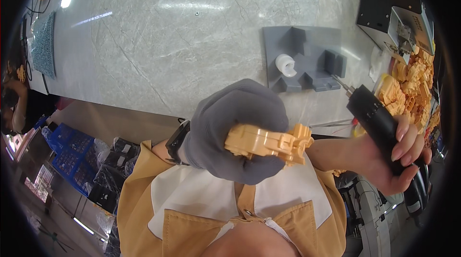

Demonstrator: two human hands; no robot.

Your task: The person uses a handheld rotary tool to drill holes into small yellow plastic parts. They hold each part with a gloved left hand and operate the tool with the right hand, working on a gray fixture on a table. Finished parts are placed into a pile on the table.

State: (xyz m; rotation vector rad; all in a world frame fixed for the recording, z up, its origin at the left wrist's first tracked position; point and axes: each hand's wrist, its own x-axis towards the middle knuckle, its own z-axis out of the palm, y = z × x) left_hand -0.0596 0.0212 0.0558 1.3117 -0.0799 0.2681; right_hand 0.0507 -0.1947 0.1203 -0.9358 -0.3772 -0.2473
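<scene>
My left hand [235, 118], in a grey glove, is closed around an orange-yellow moulded plastic part [264, 143] in front of my chest. One jointed end of the part sticks out to the right past the fingers. Bare fingers of my right hand [398, 161] wrap round a black electric screwdriver [372, 110]. Its thin metal bit points up and left, close to the right edge of a grey fixture [278, 41] on the table. A white curled plastic piece [286, 65] sits in that fixture, apart from both hands.
Orange plastic parts [415, 82] are piled at the right, below a black-and-metal machine [398, 17]. Tweezers [331, 123] lie by the near table edge. A small nut-like piece [197, 13] is on the marbled tabletop [144, 41]. Blue crates [72, 151] stand lower left; another person's arm [19, 103] shows far left.
</scene>
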